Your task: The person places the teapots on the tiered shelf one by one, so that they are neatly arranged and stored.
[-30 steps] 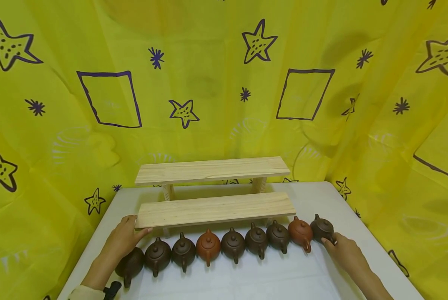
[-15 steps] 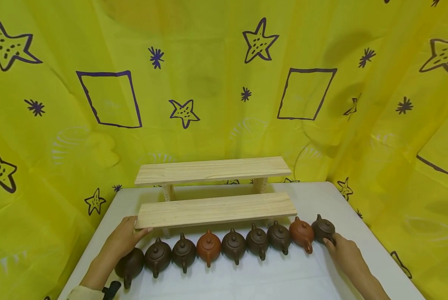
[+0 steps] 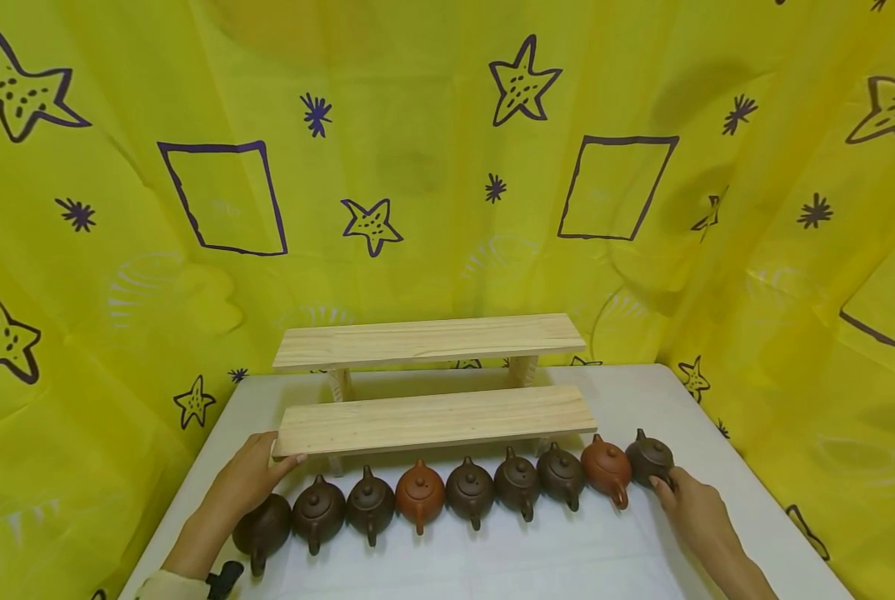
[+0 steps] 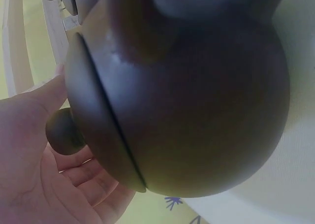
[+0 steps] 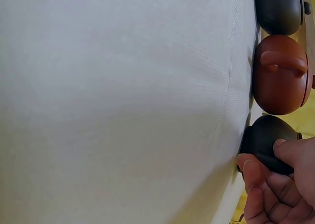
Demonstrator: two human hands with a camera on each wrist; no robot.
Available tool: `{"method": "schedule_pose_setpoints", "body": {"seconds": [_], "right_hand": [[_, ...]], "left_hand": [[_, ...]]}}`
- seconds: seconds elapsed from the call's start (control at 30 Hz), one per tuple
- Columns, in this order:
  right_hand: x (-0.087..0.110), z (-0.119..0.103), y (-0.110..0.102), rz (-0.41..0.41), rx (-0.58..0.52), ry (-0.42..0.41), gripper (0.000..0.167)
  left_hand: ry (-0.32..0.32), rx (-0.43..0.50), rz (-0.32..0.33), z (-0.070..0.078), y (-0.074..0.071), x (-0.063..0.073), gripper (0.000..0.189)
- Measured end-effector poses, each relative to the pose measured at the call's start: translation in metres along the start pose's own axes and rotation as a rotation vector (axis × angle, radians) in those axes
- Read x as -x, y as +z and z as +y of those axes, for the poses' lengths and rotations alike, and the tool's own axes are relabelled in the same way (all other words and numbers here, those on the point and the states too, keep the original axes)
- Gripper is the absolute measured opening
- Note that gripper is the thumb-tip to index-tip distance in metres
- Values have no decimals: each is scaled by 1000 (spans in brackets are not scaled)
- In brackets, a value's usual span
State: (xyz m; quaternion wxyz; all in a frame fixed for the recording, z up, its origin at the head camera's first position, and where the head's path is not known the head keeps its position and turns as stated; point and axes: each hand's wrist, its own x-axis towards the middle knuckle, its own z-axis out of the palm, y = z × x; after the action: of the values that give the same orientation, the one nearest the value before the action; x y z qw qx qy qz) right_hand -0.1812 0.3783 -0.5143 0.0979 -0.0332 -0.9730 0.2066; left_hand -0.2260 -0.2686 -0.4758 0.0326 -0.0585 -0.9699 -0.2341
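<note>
My left hand (image 3: 248, 479) holds the left end of the lower board of a pale wooden two-tier shelf (image 3: 432, 419), thumb along its front edge. Below that hand stands a dark brown teapot (image 3: 262, 532), partly covered by the forearm; its round lid knob fills the left wrist view close to the palm (image 4: 29, 184). At the right end of the row, my right hand (image 3: 698, 508) pinches the handle of a dark teapot (image 3: 648, 458). Next to it sits a red-brown teapot (image 5: 280, 76), its handle facing me.
Several more teapots form a row along the shelf's front, mostly dark brown, with another red-brown one (image 3: 420, 492) near the middle. The upper board (image 3: 428, 342) stands behind on short legs. A white cloth covers the table (image 3: 507, 558); a yellow patterned curtain (image 3: 432, 283) encloses it.
</note>
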Motion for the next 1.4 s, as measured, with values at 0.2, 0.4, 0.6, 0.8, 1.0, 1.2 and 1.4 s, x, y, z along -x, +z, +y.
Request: {"method": "schedule_pose_setpoints", "body": {"seconds": [0.2, 0.4, 0.6, 0.8, 1.0, 1.2, 1.4], "right_hand": [[-3, 0, -2, 68, -1, -38, 25], [-9, -5, -9, 121, -8, -66, 26], [-17, -16, -18, 143, -32, -93, 22], [-29, -29, -31, 137, -52, -115, 25], [-43, -42, -43, 129, -57, -107, 26], [-57, -55, -50, 153, -61, -139, 24], [-68, -69, -58, 177, -68, -164, 23]], "left_hand": [[1, 2, 3, 1, 0, 1, 76], [3, 6, -1, 1, -1, 0, 76], [4, 0, 1, 1, -1, 0, 76], [3, 4, 4, 0, -1, 0, 75], [4, 8, -3, 0, 0, -1, 76], [3, -1, 1, 0, 0, 1, 75], [5, 0, 4, 1, -1, 0, 75]]}}
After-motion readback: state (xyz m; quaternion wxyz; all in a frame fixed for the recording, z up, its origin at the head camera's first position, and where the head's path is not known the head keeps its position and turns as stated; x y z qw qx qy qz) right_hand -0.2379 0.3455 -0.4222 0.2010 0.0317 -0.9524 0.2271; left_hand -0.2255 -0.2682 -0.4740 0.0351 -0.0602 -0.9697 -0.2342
